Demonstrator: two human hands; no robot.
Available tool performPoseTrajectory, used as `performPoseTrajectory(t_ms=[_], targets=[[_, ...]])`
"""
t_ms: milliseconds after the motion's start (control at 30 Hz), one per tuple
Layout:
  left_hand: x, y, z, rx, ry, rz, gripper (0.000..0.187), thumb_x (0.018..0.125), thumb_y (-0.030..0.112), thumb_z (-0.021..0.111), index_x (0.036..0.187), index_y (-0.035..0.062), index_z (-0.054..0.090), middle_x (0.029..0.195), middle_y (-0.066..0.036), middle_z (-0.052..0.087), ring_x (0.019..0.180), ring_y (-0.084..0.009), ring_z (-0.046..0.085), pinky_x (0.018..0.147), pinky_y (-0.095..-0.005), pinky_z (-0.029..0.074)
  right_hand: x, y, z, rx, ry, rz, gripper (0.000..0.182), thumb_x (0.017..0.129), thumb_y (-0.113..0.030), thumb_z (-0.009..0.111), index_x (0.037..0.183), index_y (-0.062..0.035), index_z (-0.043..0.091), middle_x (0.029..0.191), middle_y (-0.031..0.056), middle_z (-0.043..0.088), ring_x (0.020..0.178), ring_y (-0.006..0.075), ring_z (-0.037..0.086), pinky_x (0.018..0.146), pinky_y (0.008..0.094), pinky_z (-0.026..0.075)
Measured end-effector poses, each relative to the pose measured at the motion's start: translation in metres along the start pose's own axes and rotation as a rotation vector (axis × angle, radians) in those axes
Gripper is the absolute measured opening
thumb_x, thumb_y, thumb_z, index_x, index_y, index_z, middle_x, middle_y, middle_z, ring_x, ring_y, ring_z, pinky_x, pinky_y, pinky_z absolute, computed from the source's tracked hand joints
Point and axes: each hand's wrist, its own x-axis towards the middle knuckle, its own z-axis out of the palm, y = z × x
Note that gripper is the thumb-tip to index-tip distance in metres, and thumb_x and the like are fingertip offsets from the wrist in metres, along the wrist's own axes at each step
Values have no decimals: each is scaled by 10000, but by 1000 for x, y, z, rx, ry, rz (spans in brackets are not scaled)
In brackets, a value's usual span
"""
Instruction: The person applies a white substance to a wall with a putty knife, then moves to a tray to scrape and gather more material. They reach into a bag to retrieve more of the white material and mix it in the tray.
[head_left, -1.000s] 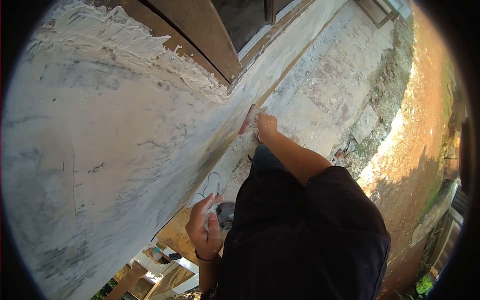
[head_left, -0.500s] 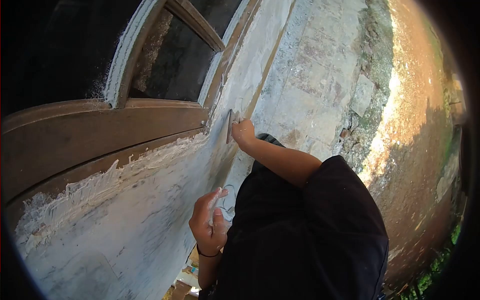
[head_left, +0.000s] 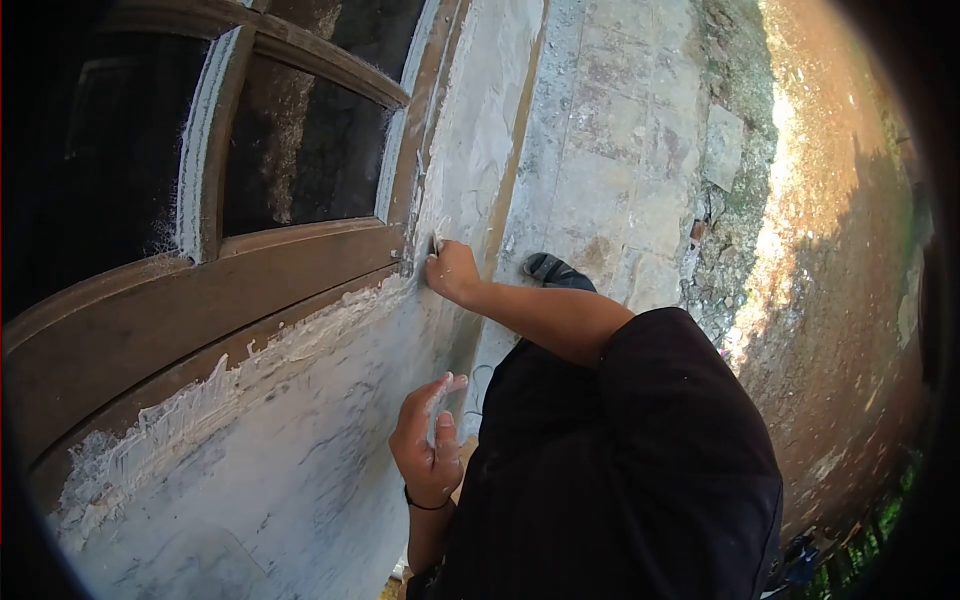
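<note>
Pressing a putty knife (head_left: 436, 243) against the plastered wall (head_left: 300, 470) just below the window frame (head_left: 200, 300), the right hand (head_left: 452, 272) grips it; the left hand (head_left: 428, 447) curls around white putty (head_left: 441, 415).

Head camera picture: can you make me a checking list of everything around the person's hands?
Surface: wall smeared with white filler, thick ridge along the window frame.
Job's things: scraper, only its edge showing, pressed to the wall beside the frame corner.
Clutter: nothing seen.
Grippers: right hand closed around the scraper; left hand close to the wall with filler on its fingers, grip unclear, dark wristband.
Cables: nothing seen.
Surroundings: paved strip along the wall, bare reddish ground, person's shoe.
</note>
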Motion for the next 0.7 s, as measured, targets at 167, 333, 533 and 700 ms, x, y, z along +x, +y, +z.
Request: performPoseTrajectory(t_ms=[167, 333, 533, 700], targets=[[-10, -7, -8, -14, -17, 32, 325, 846, 114, 435, 1101, -54, 546, 944, -187, 645, 874, -242, 606, 835, -338, 440, -26, -2, 16, -42, 83, -87, 214, 716, -117, 550, 789, 81, 586, 733, 277, 597, 742, 417, 597, 714, 443, 485], [-23, -16, -16, -31, -54, 33, 332, 845, 108, 430, 1108, -61, 542, 943, -190, 643, 881, -237, 604, 830, -341, 439, -46, 2, 21, -32, 60, -174, 213, 701, -118, 557, 788, 75, 586, 711, 271, 595, 720, 415, 599, 699, 449, 486], [-30, -23, -20, -19, -161, 122, 335, 841, 85, 417, 1113, -70, 536, 952, -194, 640, 891, -234, 598, 832, -334, 434, -73, -2, 26, -68, 18, -278, 190, 710, -125, 584, 776, 52, 568, 656, 258, 573, 674, 427, 580, 659, 461, 476], [-38, -30, -19, -129, -195, 206, 336, 843, 71, 420, 1126, -77, 526, 956, -183, 638, 910, -229, 591, 832, -322, 429, -117, -8, 24, -9, -79, -359, 221, 686, -141, 569, 752, 68, 591, 716, 279, 589, 728, 416, 598, 703, 456, 484]])
